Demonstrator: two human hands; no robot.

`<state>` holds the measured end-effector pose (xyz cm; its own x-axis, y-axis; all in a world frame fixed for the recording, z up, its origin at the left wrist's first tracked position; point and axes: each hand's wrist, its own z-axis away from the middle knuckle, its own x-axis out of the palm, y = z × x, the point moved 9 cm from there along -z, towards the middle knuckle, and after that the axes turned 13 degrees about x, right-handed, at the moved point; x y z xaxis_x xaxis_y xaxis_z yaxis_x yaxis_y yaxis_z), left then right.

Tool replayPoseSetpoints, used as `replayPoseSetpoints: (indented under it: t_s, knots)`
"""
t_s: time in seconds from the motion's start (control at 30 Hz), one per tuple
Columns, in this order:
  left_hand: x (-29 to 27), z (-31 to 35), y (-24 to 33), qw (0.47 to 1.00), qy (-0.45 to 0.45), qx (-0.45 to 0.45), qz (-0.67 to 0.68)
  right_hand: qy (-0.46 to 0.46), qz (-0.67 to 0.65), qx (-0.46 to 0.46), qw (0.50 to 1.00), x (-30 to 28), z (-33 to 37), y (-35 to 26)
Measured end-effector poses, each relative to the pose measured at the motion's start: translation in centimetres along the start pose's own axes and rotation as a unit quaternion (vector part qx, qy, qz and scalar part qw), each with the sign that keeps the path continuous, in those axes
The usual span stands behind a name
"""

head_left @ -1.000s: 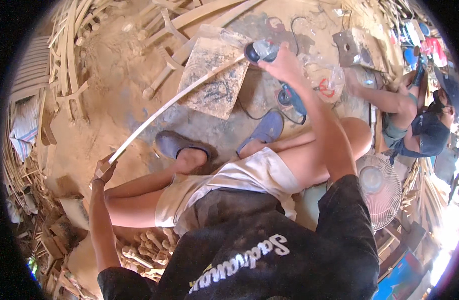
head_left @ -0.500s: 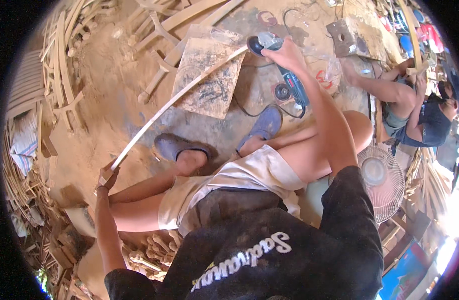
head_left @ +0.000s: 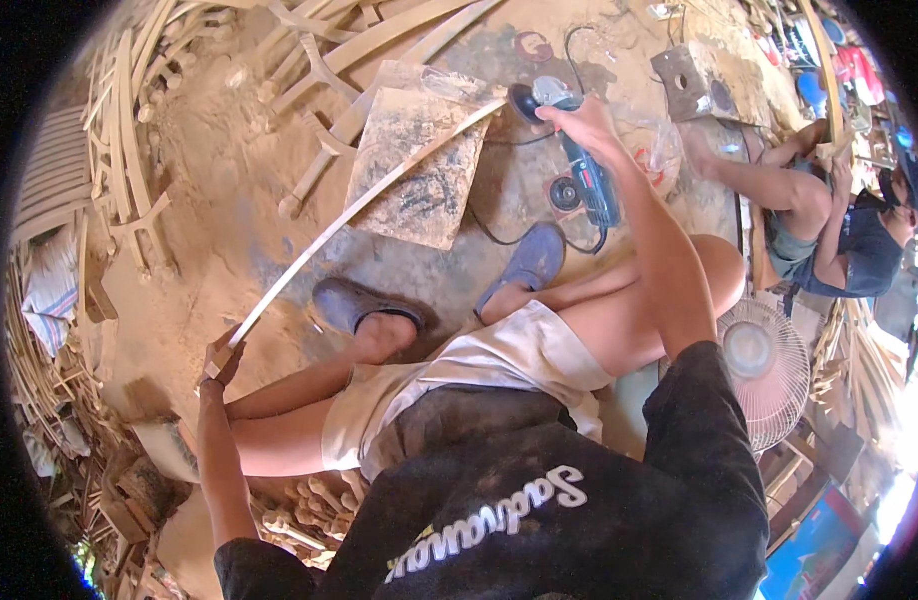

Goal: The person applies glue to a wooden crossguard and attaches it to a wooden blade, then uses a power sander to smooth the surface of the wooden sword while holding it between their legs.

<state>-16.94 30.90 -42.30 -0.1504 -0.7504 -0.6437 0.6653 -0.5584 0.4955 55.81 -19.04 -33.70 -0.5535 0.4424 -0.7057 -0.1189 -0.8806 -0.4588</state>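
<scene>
A long, slightly curved wooden strip [head_left: 351,208] runs slantwise from lower left to upper middle. My left hand [head_left: 222,362] is closed round its near end, beside my left knee. At the far end, my right hand [head_left: 587,128] grips a blue angle grinder [head_left: 591,185] near its head. The grinder's dark round disc [head_left: 524,103] is at the strip's far tip; whether they touch I cannot tell. Under the strip's far half lies a worn, stained board [head_left: 419,165] on the ground. The fingers under the grinder are partly hidden.
Curved wooden pieces [head_left: 314,70] are piled at the far left. A fan [head_left: 754,365] stands by my right side. A wooden block with a hole [head_left: 684,80] sits at far right, near another seated person [head_left: 849,235]. The grinder's cord [head_left: 494,232] loops over the floor.
The grinder and my right hand have shifted slightly right and down in the view. The strip's far tip has moved slightly right with the disc. Both holds are unchanged.
</scene>
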Motion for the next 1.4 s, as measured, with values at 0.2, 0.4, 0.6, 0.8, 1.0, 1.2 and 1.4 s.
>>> replayPoseSetpoints:
  t_s: [0.2, 0.4, 0.6, 0.8, 1.0, 1.2, 1.4]
  knots:
    - [0.9, -1.2, 1.2, 0.996, 0.012, 0.079, -0.037, -0.013, -0.104, 0.034, 0.994, 1.9, -2.8, 4.7]
    - [3.8, 0.3, -5.0, 0.959, 0.004, 0.025, -0.282, -0.105, -0.338, 0.156, 0.922, 2.5, -3.5, 8.7]
    - [9.4, -0.1, -8.2, 0.912, -0.190, -0.022, -0.362, -0.126, -0.514, 0.205, 0.823, 4.0, -0.6, 9.6]
    - [10.9, -7.5, 7.3, 0.984, 0.072, 0.007, -0.164, -0.162, -0.561, 0.182, 0.791, 2.1, 3.0, 9.7]
    - [11.2, -12.0, 23.7, 0.990, 0.066, 0.066, -0.109, -0.197, -0.607, 0.156, 0.754, 2.7, 6.6, 9.0]
    - [16.7, -13.2, 23.2, 0.979, 0.070, 0.123, -0.147, -0.257, -0.654, 0.151, 0.695, 4.6, 10.0, 8.9]
    - [18.7, -13.9, 23.3, 0.985, 0.070, 0.082, -0.131, -0.259, -0.631, 0.204, 0.702, 6.6, 10.8, 10.9]
